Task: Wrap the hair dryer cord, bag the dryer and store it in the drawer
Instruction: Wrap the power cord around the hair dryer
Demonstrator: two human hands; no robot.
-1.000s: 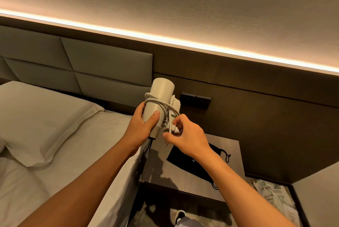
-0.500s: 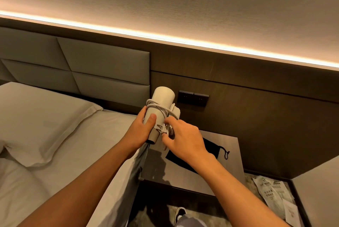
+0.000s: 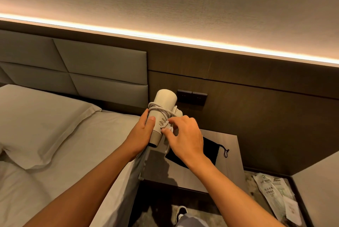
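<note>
Off to your left, the bed (image 3: 60, 157) takes up most of the view, with a white pillow (image 3: 36, 122) lying flat against the grey padded headboard (image 3: 102, 72). Next size down is the bedside table (image 3: 229, 155), wedged between the mattress edge and the dark wood wall panel. Its top holds a black drawstring pouch (image 3: 211, 149), lying flat with its cord end trailing toward the right edge; can't tell if anything's in it, though it looks limp. Your right forearm covers a good chunk of that pouch, so only its right part shows.

Down on the floor to the right of the table there's a crinkled plastic packet (image 3: 271, 192) with printed text, too small to read.

Above the table you're holding the white hair dryer (image 3: 163, 102), barrel pointing up toward the wall switch (image 3: 192, 97). Your left hand (image 3: 141, 133) is wrapped around the barrel, thumb pressed on the front. The cord (image 3: 161, 109) is looped round the body several times. Your right hand (image 3: 185, 138) is pinching the plug (image 3: 164, 123) against the dryer, fingers curled in, prongs visible just beside your left thumb.
</note>
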